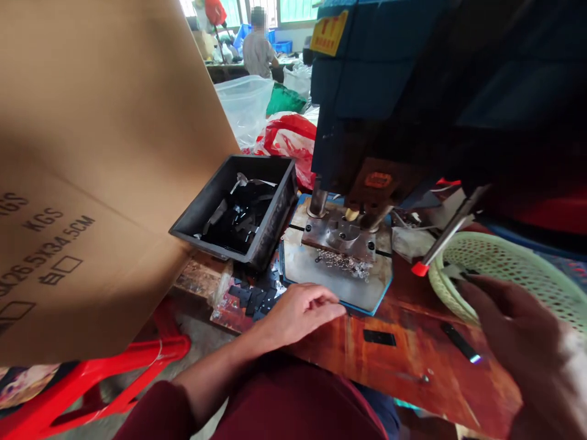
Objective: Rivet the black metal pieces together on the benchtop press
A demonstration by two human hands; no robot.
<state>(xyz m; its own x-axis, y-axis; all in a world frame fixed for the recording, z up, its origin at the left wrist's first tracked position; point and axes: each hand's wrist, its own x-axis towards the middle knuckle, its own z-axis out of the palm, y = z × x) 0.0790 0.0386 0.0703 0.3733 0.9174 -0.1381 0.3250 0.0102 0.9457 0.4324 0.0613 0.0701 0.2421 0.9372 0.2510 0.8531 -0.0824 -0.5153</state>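
My left hand [300, 315] rests at the front edge of the press's bed plate [293, 269], its fingers loosely bent and apart from the thumb, with nothing seen between them. At the right, my right hand [518, 324], partly blurred, reaches over the rim of a pale green plastic basket [452, 302]. A small flat grey piece [455, 272] shows at its fingertips, pinched there. Between the hands, a black flat piece [380, 337] and a dark shiny strip [461, 342] lie on the wooden table. The press die [339, 235] has small metal scraps [346, 264] in front of it.
A black bin [270, 235] of dark pieces stands left of the press [367, 91], with more flat pieces [259, 299] below it. A large cardboard box [105, 153] fills the left. A red-tipped lever [447, 235] sticks out near the basket. Behind, a person [258, 52] sits.
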